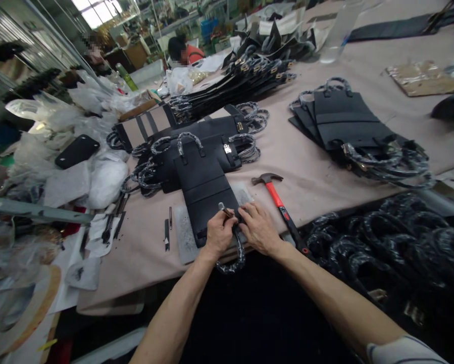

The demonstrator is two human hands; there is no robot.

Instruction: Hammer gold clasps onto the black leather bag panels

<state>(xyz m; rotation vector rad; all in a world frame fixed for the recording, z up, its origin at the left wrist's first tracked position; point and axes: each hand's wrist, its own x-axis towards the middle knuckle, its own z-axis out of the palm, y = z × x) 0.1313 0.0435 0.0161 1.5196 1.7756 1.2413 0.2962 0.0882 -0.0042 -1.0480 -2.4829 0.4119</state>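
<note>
A flat black leather bag panel (206,194) lies on a grey pad (185,237) at the table's near edge, one wrapped handle (189,140) at its far end and another (236,253) hanging over the edge. My left hand (219,233) is closed round a thin metal punch tool (225,210), its tip standing on the panel's near end. My right hand (259,227) lies beside it, fingers curled and pressed on the panel by the handle's base.
A red-handled claw hammer (282,207) lies just right of my right hand. Small metal tools (167,235) lie left of the pad. More black panels are stacked behind (211,136) and right (348,121). Wrapped handles (401,237) heap at right. White bags clutter the left. Two people sit far back.
</note>
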